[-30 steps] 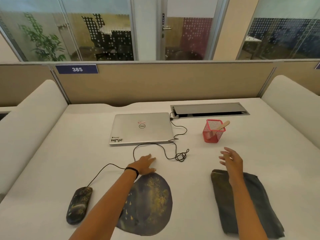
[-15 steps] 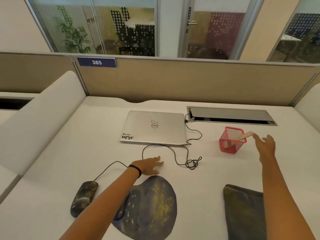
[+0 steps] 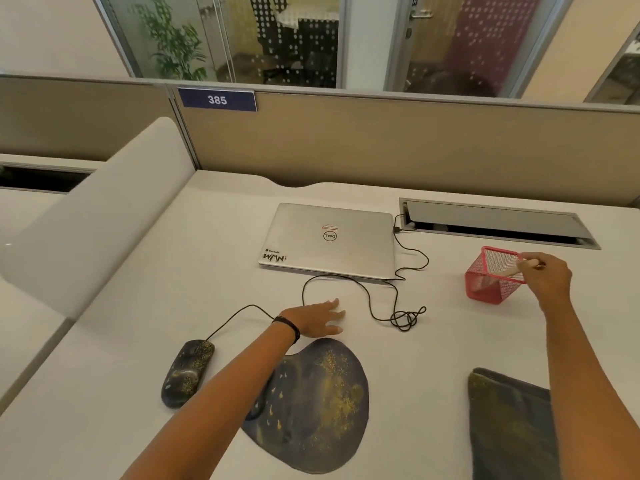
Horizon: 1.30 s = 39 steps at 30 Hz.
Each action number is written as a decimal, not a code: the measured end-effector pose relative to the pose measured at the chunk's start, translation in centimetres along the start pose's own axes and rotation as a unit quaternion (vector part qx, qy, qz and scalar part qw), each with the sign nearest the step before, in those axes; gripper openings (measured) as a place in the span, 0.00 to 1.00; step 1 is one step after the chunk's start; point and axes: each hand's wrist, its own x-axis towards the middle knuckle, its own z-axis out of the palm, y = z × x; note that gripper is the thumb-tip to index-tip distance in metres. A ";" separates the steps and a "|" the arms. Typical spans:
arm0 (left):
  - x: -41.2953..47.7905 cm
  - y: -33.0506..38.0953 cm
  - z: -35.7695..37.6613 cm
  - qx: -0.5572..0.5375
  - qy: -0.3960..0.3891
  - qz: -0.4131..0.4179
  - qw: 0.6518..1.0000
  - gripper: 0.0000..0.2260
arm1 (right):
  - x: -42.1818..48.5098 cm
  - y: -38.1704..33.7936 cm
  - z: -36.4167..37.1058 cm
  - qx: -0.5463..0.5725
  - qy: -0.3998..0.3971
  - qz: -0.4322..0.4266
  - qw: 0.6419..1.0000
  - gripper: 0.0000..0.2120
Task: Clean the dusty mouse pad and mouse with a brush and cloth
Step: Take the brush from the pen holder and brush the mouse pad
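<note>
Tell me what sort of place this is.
Most likely an office, at a numbered shared workstation: a desk partition carrying a plate reading 385, a closed laptop beside a desktop cable hatch, and a glass-walled room behind.

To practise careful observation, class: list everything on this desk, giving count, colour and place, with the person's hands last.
mouse pad: one, dark with yellow dust, near centre
mouse: one, dark, dusty, left of the pad
cloth: one, dark grey, near right
brush: one, pale handle, standing in the pot
pot: one, red mesh, right of the laptop
laptop: one, silver, shut, centre
cables: seemingly two, black, around the laptop
desk: one, white
left hand: flat on the desk behind the pad
right hand: pinches the brush handle
</note>
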 end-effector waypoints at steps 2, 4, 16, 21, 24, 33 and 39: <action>0.0 0.0 0.0 0.000 0.000 -0.001 1.000 0.26 | -0.1 0.0 0.2 0.007 -0.005 -0.001 1.000 0.12; 0.0 0.0 0.0 0.001 0.000 -0.001 1.000 0.26 | -0.3 -0.1 0.4 0.012 -0.008 0.002 1.000 0.13; 0.1 0.6 0.7 0.011 0.009 -0.007 1.000 0.27 | -2.1 -2.4 1.9 -0.028 0.057 -0.057 0.996 0.20; 0.3 0.6 1.3 0.022 0.030 -0.015 0.999 0.27 | -4.4 -4.5 1.0 0.001 0.147 -0.069 0.987 0.15; 0.2 0.2 1.7 0.038 0.053 -0.014 0.998 0.26 | -6.7 -5.6 0.3 0.023 0.208 -0.072 0.975 0.16; -1.1 -0.6 2.6 -0.013 0.083 0.019 0.996 0.25 | -16.7 -6.8 0.8 0.111 0.240 -0.050 0.963 0.16; -4.0 -2.7 3.4 -0.089 0.128 0.054 0.986 0.21 | -21.9 -6.4 2.1 0.127 0.134 -0.074 0.980 0.10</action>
